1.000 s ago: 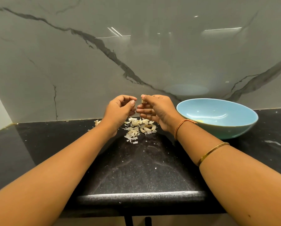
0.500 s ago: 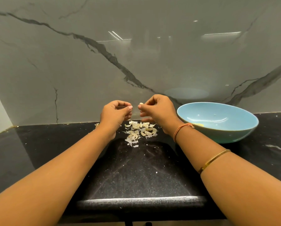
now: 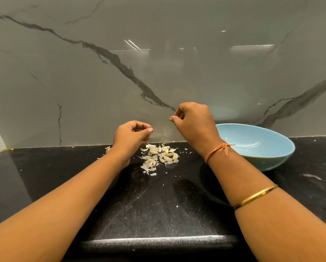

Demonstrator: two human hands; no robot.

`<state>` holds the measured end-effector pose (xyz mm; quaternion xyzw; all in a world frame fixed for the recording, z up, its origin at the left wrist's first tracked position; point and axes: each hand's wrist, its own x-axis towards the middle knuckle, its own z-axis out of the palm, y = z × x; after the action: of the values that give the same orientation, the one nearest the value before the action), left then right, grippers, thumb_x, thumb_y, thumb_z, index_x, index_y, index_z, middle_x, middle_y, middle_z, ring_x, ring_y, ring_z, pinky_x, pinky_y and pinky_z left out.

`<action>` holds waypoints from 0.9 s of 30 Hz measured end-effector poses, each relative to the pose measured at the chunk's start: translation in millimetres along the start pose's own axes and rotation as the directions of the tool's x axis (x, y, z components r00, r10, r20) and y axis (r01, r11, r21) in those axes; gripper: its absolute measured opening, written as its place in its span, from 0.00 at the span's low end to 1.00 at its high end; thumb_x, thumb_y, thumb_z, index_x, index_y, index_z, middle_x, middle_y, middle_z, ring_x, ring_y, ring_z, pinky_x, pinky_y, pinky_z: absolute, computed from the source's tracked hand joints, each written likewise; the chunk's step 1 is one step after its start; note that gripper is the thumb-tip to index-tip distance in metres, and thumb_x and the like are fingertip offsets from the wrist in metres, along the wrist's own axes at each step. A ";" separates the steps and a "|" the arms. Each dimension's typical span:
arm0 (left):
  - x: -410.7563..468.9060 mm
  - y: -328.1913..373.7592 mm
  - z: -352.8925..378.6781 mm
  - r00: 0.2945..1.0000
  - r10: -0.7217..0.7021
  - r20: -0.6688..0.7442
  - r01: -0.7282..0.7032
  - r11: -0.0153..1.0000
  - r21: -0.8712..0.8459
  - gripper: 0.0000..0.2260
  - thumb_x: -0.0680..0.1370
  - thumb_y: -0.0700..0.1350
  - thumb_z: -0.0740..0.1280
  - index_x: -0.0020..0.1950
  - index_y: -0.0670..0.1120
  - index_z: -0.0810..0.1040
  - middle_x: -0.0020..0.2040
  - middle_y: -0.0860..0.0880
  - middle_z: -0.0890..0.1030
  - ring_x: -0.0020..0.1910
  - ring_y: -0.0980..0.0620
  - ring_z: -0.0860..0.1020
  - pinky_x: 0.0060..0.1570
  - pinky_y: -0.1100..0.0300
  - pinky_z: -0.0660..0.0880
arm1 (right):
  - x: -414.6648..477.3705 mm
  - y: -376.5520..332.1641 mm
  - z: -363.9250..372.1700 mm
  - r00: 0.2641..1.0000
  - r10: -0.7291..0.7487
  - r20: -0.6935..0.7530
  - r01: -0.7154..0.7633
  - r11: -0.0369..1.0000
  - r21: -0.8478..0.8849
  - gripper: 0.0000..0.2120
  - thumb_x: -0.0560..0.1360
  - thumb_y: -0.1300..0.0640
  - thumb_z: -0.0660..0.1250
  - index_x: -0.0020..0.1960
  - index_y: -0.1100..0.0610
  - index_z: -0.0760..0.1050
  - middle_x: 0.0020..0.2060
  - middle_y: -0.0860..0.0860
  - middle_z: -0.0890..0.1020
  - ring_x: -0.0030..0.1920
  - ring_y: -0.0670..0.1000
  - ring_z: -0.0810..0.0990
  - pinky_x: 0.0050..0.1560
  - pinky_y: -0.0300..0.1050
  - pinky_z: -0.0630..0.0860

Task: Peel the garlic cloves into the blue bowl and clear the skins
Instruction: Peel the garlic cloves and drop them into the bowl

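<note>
Since half a second ago the hands have drawn apart, the right hand [image 3: 195,122] lifting up and away from the left hand [image 3: 131,138]. Nearest lies the black countertop [image 3: 158,208], with both forearms reaching over it; a gold bangle [image 3: 256,195] circles the right forearm and an orange thread [image 3: 216,151] is tied at that wrist. Low over the counter, the left hand has its fingers curled and its thumb tip pressed to the forefinger; whether a skin sits between them I cannot tell. Higher up, the right hand pinches a small pale garlic clove [image 3: 181,115] between thumb and forefinger, its other fingers curled in. Just past the left hand a pile of cloves and skins [image 3: 159,156] lies on the counter. To its right, behind the right wrist, the blue bowl [image 3: 268,159] stands close to the veined marble backsplash [image 3: 158,72]
</note>
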<state>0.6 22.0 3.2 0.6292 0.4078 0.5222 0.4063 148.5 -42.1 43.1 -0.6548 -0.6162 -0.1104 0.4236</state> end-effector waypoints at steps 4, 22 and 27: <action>-1.8 1.7 -0.8 1.000 -0.007 0.004 0.007 1.000 0.017 0.02 0.74 0.39 0.71 0.44 0.45 0.80 0.39 0.48 0.80 0.37 0.53 0.77 0.39 0.63 0.78 | 7.5 6.9 -17.6 0.992 0.111 -0.055 -0.118 0.983 -0.142 0.11 0.77 0.53 0.63 0.49 0.61 0.77 0.48 0.59 0.81 0.50 0.61 0.78 0.45 0.44 0.70; -3.0 2.6 -0.5 0.998 -0.034 -0.044 0.040 0.990 0.133 0.12 0.77 0.35 0.64 0.40 0.49 0.82 0.44 0.45 0.81 0.41 0.48 0.72 0.45 0.52 0.75 | -0.7 26.3 -43.2 0.917 0.397 0.038 -0.374 0.889 -0.263 0.06 0.76 0.63 0.59 0.50 0.63 0.73 0.53 0.62 0.78 0.55 0.63 0.76 0.44 0.44 0.66; -1.6 2.4 0.5 0.999 -0.019 -0.047 0.024 0.994 0.108 0.10 0.77 0.37 0.63 0.41 0.48 0.81 0.43 0.49 0.81 0.43 0.52 0.75 0.48 0.53 0.75 | 1.6 4.8 -23.6 0.998 -0.011 -0.061 -0.002 0.976 -0.218 0.11 0.78 0.57 0.58 0.45 0.63 0.76 0.46 0.60 0.81 0.48 0.61 0.77 0.40 0.46 0.65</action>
<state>1.1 19.6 4.9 0.6338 0.4518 0.5091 0.3676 162.1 -56.7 56.6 -0.6921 -0.5885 -0.1984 0.3678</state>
